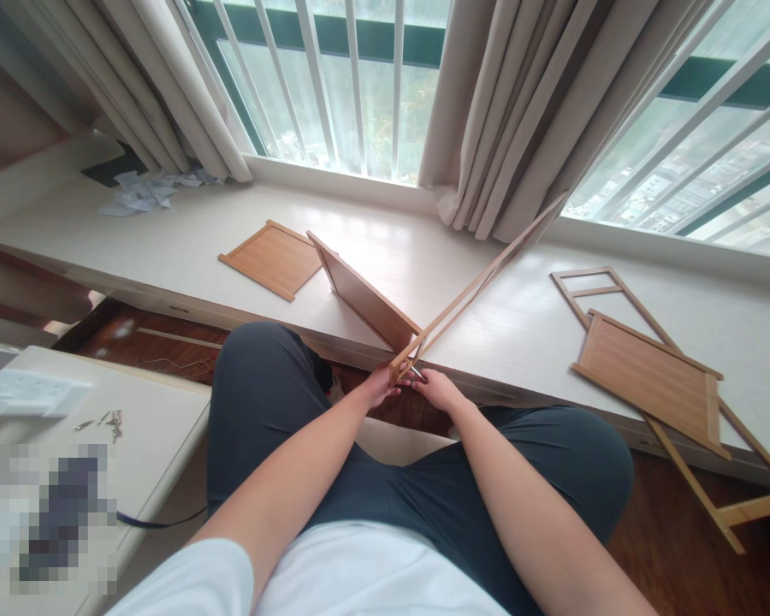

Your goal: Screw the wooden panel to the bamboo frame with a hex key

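My left hand (378,387) is closed around the near end of a long, narrow wooden frame (471,291), which slants up and away to the right. Beside that end, my right hand (439,391) pinches a thin metal tool (417,372) against the frame; its exact kind is too small to make out. A wooden panel (365,295) stands tilted on edge on the white sill, its near corner meeting the frame close to my fingers. Behind it a second wooden panel (273,259) lies flat.
To the right, a wooden panel (651,376) with a leg frame (594,282) overhangs the sill (488,342). Paper scraps (141,192) lie at the far left. Several small screws (114,421) and a power strip (32,393) are on the left table (160,411). Curtains (506,103) hang behind.
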Motion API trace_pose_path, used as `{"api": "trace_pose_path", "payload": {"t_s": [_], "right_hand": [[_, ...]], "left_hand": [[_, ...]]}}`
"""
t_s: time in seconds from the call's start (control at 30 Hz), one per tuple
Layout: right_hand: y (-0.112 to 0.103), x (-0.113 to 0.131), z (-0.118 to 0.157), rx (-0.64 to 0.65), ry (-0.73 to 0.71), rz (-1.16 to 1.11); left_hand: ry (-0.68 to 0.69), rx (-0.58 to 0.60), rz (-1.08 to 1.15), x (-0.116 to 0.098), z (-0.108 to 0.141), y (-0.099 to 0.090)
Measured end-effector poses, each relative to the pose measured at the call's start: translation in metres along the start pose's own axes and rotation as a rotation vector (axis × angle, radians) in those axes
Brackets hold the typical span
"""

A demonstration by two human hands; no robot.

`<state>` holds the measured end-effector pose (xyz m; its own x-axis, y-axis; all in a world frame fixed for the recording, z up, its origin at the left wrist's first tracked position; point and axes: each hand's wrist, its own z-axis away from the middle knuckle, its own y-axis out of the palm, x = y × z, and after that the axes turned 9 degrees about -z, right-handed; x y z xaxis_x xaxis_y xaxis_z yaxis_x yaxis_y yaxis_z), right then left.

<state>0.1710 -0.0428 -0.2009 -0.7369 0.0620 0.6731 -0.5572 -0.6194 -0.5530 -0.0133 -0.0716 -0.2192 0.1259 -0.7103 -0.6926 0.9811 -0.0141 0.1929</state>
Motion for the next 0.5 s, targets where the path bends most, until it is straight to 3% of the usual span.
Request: {"api": "trace_pose_path", "payload": {"t_s": [0.5], "right_hand": [[-0.0018,0.0022,-0.0027,-0.007,0.018,-0.176]], "left_hand": [[0.010,-0.001,0.017,0.0021,-0.0013,-0.0006]]}}
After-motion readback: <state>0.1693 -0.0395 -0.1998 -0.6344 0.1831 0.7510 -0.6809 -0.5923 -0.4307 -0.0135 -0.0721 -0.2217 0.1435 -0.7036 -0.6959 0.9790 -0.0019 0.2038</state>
